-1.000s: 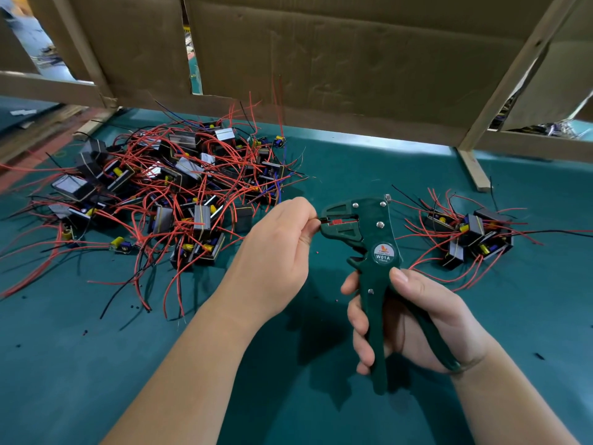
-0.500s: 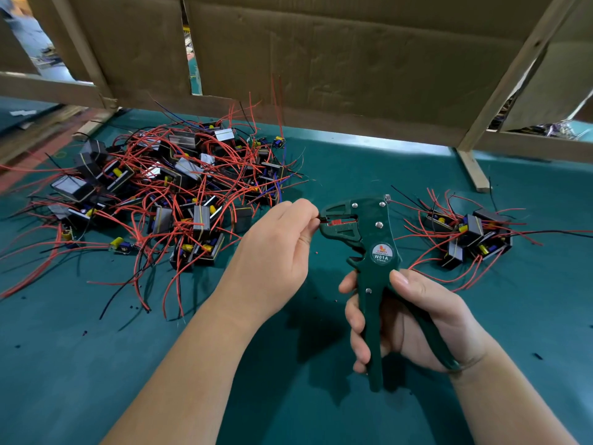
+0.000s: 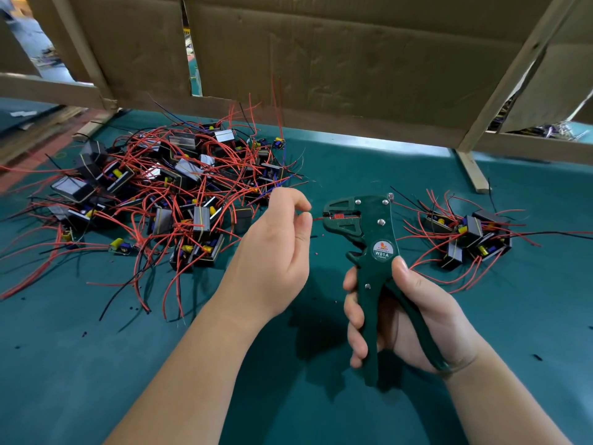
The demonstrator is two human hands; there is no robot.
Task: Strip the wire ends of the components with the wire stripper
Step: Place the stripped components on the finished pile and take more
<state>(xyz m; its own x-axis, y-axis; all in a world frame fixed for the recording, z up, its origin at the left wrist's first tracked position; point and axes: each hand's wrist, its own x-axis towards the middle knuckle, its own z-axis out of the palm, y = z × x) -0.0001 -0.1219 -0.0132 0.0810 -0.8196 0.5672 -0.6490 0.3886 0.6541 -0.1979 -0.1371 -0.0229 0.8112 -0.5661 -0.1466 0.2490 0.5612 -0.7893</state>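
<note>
- The green wire stripper stands upright above the table, its head pointing left, with a red wire end lying in its mouth.
- My right hand wraps its curled fingers round both handles, thumb laid along the top.
- My left hand, palm turned right, pinches that wire between thumb and forefinger just beside the head.
- A big pile of wired components lies to the left and a small pile to the right, both on the green table.

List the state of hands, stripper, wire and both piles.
wire stripper, upright, handles apart
right hand, grips its handles
red wire, end inside stripper's head
left hand, pinches red wire
large pile of components, tangled, left of hands
small pile of components, right of stripper
</note>
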